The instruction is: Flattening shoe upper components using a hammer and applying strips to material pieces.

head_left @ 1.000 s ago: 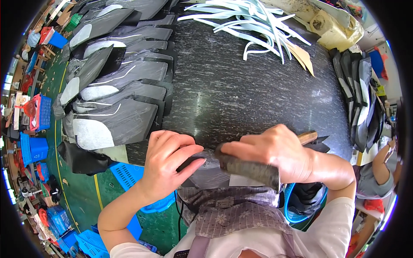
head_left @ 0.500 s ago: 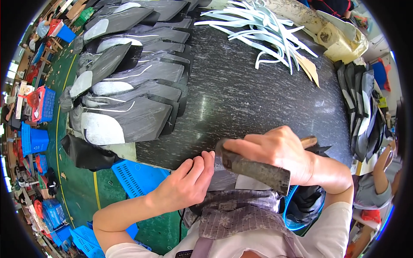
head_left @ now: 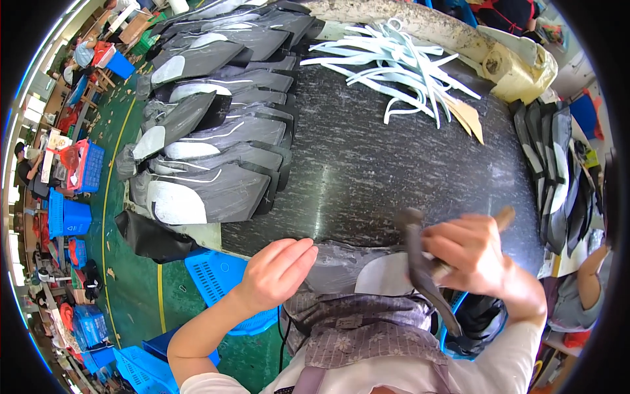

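Observation:
In my right hand (head_left: 466, 253) is a hammer with a wooden handle and a long, curved, dark metal head (head_left: 418, 259), gripped by closed fingers. The head is held over the table's near edge, slightly blurred. A dark grey leather-like piece (head_left: 333, 270) with a rounded white patch (head_left: 384, 274) hangs over that edge in front of me. The pressed-together fingers of my left hand (head_left: 270, 274) pinch its left edge; the thumb is mostly hidden. Similar grey pieces with white patches (head_left: 176, 202) lie overlapped in rows on the left of the dark speckled tabletop (head_left: 394, 177).
Pale strips (head_left: 420, 79) lie heaped at the table's far side, beside a yellowish wrapped roll (head_left: 518, 69). More dark pieces (head_left: 548, 157) are stacked at the right edge. Blue crates (head_left: 220, 282) stand below on the green floor (head_left: 141, 295). Other people sit further off.
My right hand has turned the hammer and moved to the right, baring more of the grey piece and its white patch. My left hand stays at the piece's left edge. The view has shifted slightly.

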Demonstrator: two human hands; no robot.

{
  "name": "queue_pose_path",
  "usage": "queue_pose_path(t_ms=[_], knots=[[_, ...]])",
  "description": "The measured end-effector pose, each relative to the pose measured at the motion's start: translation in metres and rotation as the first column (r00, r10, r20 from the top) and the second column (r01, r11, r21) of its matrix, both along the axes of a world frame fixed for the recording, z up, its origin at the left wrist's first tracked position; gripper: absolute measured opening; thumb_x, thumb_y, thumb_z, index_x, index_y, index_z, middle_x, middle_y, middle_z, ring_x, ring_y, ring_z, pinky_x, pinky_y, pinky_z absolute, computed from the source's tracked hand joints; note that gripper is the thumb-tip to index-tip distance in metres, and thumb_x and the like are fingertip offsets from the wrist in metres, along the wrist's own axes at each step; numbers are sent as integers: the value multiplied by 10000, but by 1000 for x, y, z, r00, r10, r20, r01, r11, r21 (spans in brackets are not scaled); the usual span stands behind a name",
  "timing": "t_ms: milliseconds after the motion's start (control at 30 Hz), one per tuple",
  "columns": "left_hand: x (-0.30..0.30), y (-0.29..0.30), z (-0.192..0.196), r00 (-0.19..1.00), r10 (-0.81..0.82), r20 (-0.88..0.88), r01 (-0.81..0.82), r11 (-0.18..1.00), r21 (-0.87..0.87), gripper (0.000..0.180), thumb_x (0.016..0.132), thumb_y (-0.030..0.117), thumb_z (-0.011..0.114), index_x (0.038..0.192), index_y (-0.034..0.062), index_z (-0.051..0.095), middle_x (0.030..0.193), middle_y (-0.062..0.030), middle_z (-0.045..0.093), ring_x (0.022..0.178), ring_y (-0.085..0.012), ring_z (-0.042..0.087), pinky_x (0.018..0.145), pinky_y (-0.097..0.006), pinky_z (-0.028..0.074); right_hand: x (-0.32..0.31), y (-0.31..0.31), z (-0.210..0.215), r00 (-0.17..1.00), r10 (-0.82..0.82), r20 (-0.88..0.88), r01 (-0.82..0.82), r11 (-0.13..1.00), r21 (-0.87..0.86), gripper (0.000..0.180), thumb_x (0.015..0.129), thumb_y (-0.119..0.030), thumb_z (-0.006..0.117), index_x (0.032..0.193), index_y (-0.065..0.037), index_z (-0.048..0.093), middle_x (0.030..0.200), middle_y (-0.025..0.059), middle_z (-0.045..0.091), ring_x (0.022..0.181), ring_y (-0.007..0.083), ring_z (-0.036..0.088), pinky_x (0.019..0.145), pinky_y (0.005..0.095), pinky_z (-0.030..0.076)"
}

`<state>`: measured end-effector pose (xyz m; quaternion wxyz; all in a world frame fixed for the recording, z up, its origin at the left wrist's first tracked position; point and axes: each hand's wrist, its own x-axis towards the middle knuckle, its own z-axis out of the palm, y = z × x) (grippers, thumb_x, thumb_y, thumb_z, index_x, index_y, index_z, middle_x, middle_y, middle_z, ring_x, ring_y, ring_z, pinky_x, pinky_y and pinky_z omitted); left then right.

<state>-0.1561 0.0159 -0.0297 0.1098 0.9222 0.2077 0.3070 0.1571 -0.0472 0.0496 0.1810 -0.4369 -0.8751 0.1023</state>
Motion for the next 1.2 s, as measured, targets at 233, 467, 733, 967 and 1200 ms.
queue_pose_path(t_ms=[233, 467, 733, 967, 1200], knots=[[11, 23, 19, 875, 358, 325, -197, 878, -437, 116, 823, -38, 722, 928, 9, 707, 942, -96, 714, 798, -216, 668, 719, -307, 524, 106, -117, -25, 912, -409, 29, 330, 774, 541, 381, 701, -100, 758, 1043, 18, 638, 1100, 222, 666, 792, 267, 677, 650, 323, 513], [26, 10, 8, 951, 212, 225, -108, 909, -402, 82, 818, 67, 760, 881, 69, 709, 911, -58, 711, 828, -242, 653, 761, -371, 474, 378, -146, -21, 8, -966, 257, 913, 112, 392, 510, 950, -396, 642, 1277, -8, 592, 1101, 197, 676, 951, 414, 651, 801, 472, 492], [-125, 199, 84, 771, 607, -192, -607, 792, 64, 306, 914, 303, 658, 1017, 21, 716, 999, -154, 702, 978, -318, 665, 916, -417, 478, 305, -131, -20, 98, -995, 0, 889, 88, 449, 421, 948, -245, 641, 1290, -5, 594, 1231, 195, 648, 1094, 380, 626, 894, 423, 486], [-121, 219, 72, 843, 472, -257, -511, 853, -109, 560, 854, 491, 730, 1089, -16, 708, 1126, -155, 644, 1073, -288, 625, 920, -372, 497, 86, 3, 7, 911, -409, 47, 372, 867, 331, 277, 627, -8, 721, 873, 16, 596, 882, 174, 637, 638, 341, 639, 562, 409, 521], [-113, 266, 44, 837, 534, -119, -517, 700, -494, 389, 741, 359, 866, 742, 11, 693, 700, -89, 684, 648, -156, 629, 609, -323, 496, -91, 178, -27, 996, -87, 35, 77, 972, 224, 542, 780, -431, 772, 1123, -50, 595, 1118, 105, 662, 789, 299, 712, 645, 419, 573]])
